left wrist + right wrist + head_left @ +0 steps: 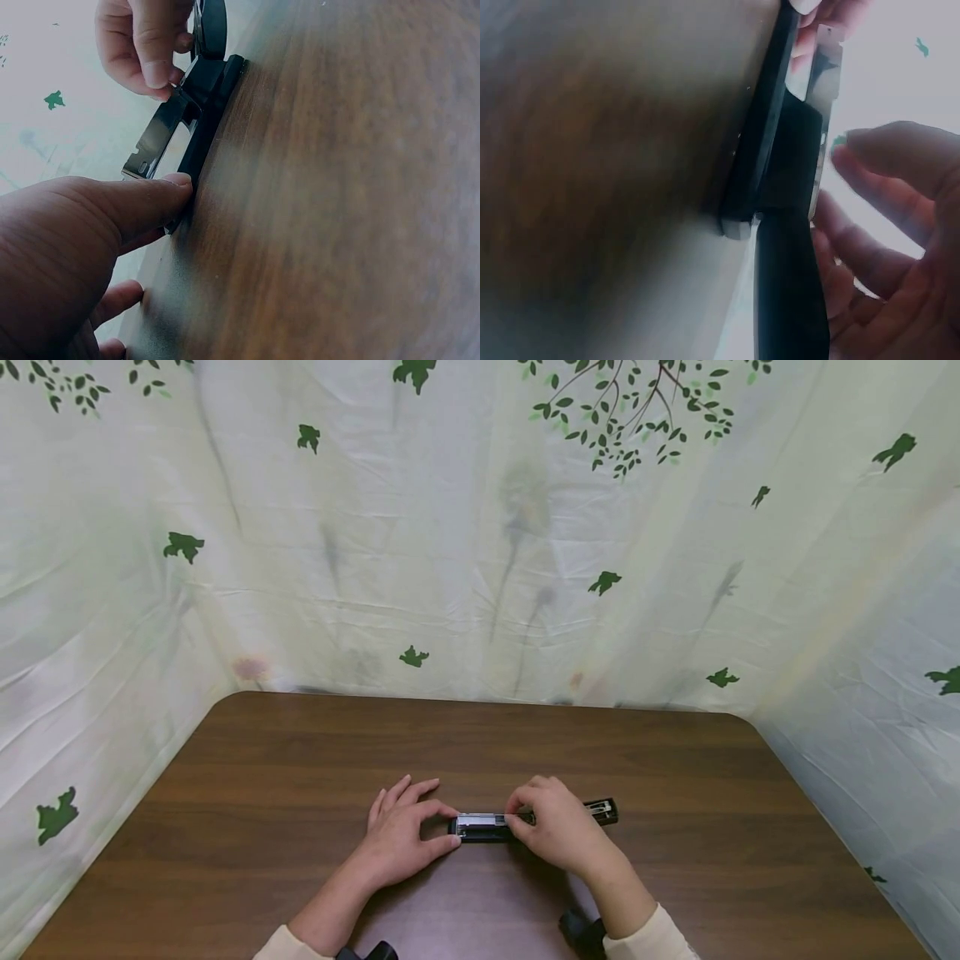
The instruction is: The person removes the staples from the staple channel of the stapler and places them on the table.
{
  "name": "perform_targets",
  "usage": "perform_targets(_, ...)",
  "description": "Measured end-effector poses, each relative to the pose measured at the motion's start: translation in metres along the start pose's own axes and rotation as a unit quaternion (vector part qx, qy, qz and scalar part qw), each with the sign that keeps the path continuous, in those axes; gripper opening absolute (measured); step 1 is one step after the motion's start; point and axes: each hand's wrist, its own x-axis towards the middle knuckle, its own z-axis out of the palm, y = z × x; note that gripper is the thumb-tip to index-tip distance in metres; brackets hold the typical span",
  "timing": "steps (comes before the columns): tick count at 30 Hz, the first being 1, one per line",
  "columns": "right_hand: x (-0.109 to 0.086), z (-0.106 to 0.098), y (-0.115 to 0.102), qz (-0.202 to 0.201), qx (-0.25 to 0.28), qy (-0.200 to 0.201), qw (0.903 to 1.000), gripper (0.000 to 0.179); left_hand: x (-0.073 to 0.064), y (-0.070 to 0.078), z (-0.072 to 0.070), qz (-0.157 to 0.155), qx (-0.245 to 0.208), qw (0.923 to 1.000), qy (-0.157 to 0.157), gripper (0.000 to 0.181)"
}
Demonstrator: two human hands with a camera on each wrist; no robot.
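Note:
A black stapler [480, 832] lies on the table, swung open, with its shiny metal staple channel [154, 139] exposed and its top cover [602, 811] folded back to the right. My left hand [405, 835] pinches the front end of the base between thumb and index finger, its other fingers spread behind. Over the middle of the stapler is my right hand [558, 827], fingers curled, thumb and index fingertips together beside the channel. In the right wrist view its lower fingers [855, 247] are close against the stapler. Whether anything small sits between the fingertips, I cannot tell.
The brown wooden table [337, 743] spreads around the stapler. A pale curtain [465, 527] with green leaf prints hangs behind the table and along both sides. Dark wrist straps [583, 933] show near the cream sleeves [648, 935].

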Motion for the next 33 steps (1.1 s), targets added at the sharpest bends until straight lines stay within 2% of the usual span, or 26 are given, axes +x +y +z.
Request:
perform_targets(8, 0.0, 0.007, -0.001, -0.025, -0.021, 0.028, 0.9991, 0.009, 0.0, 0.0, -0.001, 0.0, -0.004, 1.0, 0.0, 0.025)
perform_targets(11, 0.0, 0.007, -0.003, -0.021, -0.019, 0.038, 0.9989, 0.009, -0.001, 0.0, -0.001, 0.001, -0.003, 1.0, 0.0, 0.025)
perform_targets(13, 0.001, 0.007, -0.006, -0.003, -0.008, 0.037, 0.9993, 0.008, -0.001, 0.0, -0.001, 0.001, -0.002, 1.0, -0.001, 0.025)
perform_targets(16, 0.002, 0.005, -0.011, 0.049, 0.024, 0.026, 0.9982, 0.007, 0.0, 0.0, 0.0, 0.0, -0.001, 1.0, -0.002, 0.024)
perform_targets(18, 0.002, 0.004, -0.014, 0.089, 0.047, 0.016, 0.9948, 0.008, -0.001, 0.0, 0.0, 0.001, -0.001, 1.0, -0.002, 0.024)
perform_targets(21, 0.002, 0.003, -0.017, 0.127, 0.088, 0.0, 0.9879, 0.009, -0.001, 0.0, 0.0, 0.001, -0.001, 1.0, -0.002, 0.024)
perform_targets(26, 0.0, 0.006, -0.019, 0.142, 0.144, -0.035, 0.9788, 0.009, -0.001, 0.0, 0.0, 0.001, -0.001, 1.0, 0.0, 0.024)
perform_targets(33, 0.001, 0.01, -0.019, 0.135, 0.156, -0.043, 0.9774, 0.008, -0.002, 0.001, -0.001, 0.002, -0.002, 1.0, 0.001, 0.024)
